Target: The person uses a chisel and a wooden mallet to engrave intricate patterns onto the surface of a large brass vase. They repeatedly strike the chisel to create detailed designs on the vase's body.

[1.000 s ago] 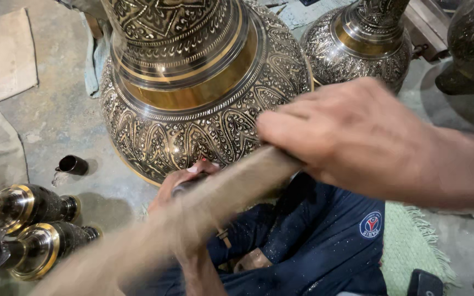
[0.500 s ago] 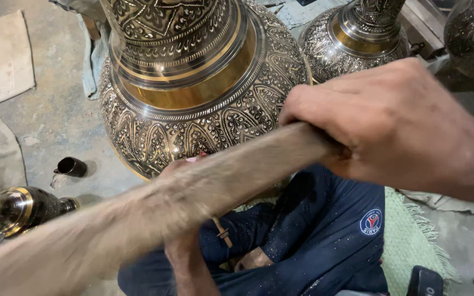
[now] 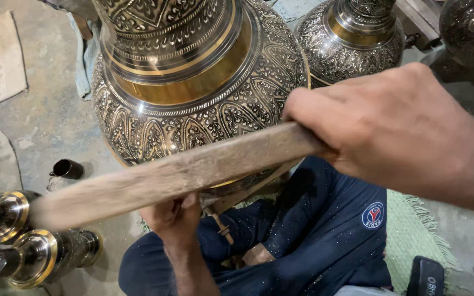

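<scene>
Here the right hand [image 3: 396, 123] is wrapped tight round one end of a long wooden stick [image 3: 176, 172], which slants down and leftward across the front of a large engraved brass vase [image 3: 193, 82]. The left hand [image 3: 174, 216] sits below the stick, its fingers curled closed at the vase's lower edge; what it grips cannot be made out. The vase rests against the person's dark blue trousers [image 3: 314, 235]. On the concrete floor [image 3: 45, 126] lie smaller brass pieces [image 3: 28, 246] at lower left, a small dark cup [image 3: 68, 169] nearby, and another engraved vase [image 3: 352, 33] behind.
</scene>
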